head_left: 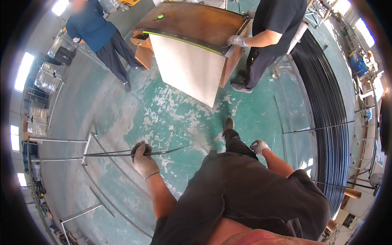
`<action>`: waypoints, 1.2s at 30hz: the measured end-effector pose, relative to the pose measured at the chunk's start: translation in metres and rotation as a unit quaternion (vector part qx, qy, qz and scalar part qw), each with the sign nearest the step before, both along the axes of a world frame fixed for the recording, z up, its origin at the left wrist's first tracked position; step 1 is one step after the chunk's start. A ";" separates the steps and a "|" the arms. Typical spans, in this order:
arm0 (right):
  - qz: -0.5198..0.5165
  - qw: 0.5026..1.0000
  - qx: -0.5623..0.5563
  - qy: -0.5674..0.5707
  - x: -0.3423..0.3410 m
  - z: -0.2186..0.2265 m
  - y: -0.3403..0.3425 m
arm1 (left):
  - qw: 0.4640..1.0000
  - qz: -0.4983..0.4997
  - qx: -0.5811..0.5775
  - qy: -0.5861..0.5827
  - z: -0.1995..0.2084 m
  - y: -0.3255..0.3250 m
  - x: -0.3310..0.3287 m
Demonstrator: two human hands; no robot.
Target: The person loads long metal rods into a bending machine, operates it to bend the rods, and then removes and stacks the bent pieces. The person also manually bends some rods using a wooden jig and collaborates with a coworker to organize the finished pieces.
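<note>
My left hand (pixel 145 161), in a pale work glove with grey fingers, is closed around several long, thin dark strips (pixel 108 154). They stick out on both sides of the fist, held level above the floor; their right ends taper and curve slightly upward. My right hand (pixel 260 148), also gloved, hangs beside my right leg with its fingers curled and nothing visible in them. My dark trouser leg and one shoe (pixel 229 123) stretch forward over the worn green floor (pixel 179 110).
Ahead stands a desk with a brown top (pixel 192 20) and pale front panel (pixel 185 65). A co-worker (pixel 277 24) rests gloved hands on its right end; another person (pixel 100 36) stands left. Long black strips (pixel 326 106) lie bundled along the right. Metal frames (pixel 87 149) stand at left.
</note>
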State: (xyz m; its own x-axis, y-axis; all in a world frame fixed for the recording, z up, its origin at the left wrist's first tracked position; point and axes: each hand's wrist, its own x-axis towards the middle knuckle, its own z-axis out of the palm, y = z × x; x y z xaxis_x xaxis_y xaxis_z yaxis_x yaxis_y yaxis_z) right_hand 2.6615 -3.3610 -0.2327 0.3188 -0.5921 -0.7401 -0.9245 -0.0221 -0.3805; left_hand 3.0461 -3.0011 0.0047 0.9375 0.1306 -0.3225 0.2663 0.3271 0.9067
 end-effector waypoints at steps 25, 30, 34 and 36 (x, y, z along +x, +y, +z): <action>0.024 0.996 0.018 -0.084 0.302 0.007 -0.253 | 0.998 0.010 0.060 0.033 -0.009 -0.191 0.201; -0.006 1.000 0.001 -0.015 0.248 -0.068 -0.253 | 0.997 -0.014 0.057 0.049 -0.006 -0.202 0.226; -0.111 0.989 0.093 0.005 0.253 -0.037 -0.236 | 0.999 -0.004 0.026 0.043 -0.012 -0.183 0.237; -0.135 0.986 0.093 -0.001 0.256 -0.033 -0.235 | 0.999 0.006 -0.004 0.051 -0.015 -0.179 0.249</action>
State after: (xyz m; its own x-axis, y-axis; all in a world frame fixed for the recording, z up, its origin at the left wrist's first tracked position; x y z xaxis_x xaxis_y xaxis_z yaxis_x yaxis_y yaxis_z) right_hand 2.9175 -3.5960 -0.2657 0.1686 -0.5099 -0.8435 -0.8865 0.2956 -0.3559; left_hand 3.2948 -3.1796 -0.0105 0.8983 0.1390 -0.4169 0.3526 0.3384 0.8725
